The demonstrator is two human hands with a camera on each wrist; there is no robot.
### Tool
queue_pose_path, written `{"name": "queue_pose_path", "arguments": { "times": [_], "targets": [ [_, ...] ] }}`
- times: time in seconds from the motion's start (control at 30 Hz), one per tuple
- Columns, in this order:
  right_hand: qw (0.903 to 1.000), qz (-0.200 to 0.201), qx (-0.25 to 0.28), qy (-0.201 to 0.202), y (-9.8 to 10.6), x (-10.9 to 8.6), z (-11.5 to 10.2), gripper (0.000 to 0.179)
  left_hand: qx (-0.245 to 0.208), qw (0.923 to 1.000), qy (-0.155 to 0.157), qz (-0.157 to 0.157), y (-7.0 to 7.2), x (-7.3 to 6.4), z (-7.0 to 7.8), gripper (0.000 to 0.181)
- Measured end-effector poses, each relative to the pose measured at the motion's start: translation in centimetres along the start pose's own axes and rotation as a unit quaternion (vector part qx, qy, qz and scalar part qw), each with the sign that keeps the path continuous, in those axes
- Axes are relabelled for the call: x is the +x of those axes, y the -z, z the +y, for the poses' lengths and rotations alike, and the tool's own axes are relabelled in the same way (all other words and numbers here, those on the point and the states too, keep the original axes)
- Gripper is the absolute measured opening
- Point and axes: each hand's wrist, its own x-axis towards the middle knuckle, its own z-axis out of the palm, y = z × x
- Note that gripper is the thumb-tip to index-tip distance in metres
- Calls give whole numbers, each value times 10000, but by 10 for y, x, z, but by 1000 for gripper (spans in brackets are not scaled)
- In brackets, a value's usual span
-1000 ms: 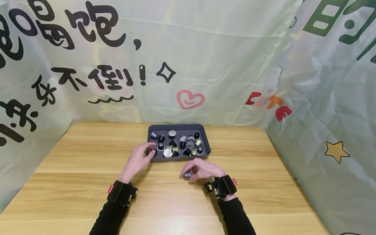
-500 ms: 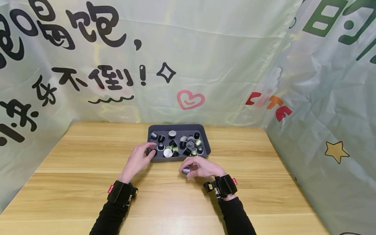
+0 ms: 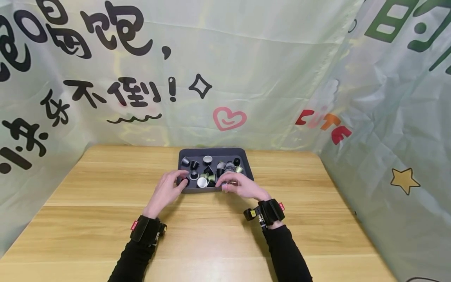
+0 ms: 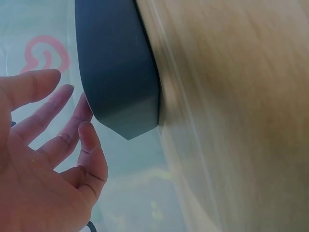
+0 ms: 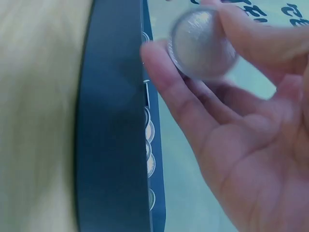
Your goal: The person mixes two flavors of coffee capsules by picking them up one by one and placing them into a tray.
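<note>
My right hand (image 3: 244, 186) pinches a coffee capsule (image 5: 203, 44) between thumb and fingers, just above the front right part of a dark grey tray (image 3: 201, 190). The capsule's round silvery lid faces the right wrist camera. At the tray's front left corner is my left hand (image 3: 165, 192), its fingers loosely bent at the rim and nothing visible in its grasp. A black capsule (image 3: 184, 181) lies by its fingertips inside the tray. Several more capsules sit in the tray, among them a white-lidded one (image 3: 202, 182); my right hand covers some.
The tray stands near the back edge of a wooden table (image 3: 197, 243). Behind the table hangs a pale printed cloth (image 3: 267, 78), which also covers both sides. Capsule rims (image 5: 150, 164) show past the tray's near wall in the right wrist view.
My right hand has lifted the capsule from the table in front of the tray and carried it forward over the tray's front edge. My left hand has stayed at the left corner.
</note>
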Motion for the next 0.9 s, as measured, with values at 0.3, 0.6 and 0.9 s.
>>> {"name": "queue_pose_path", "arguments": {
  "times": [0.3, 0.6, 0.9],
  "targets": [
    [9875, 1273, -628, -690, 18, 25, 7, 18, 83, 9999, 67, -9, 0, 0, -1, 35],
    [9685, 1866, -587, -1541, 33, 51, 13, 23, 14, 10000, 25, -6, 0, 0, -1, 35],
    [9484, 2069, -931, -2214, 33, 67, 25, 30, 13, 10000, 68, -25, 0, -1, 2, 36]
  ]
}}
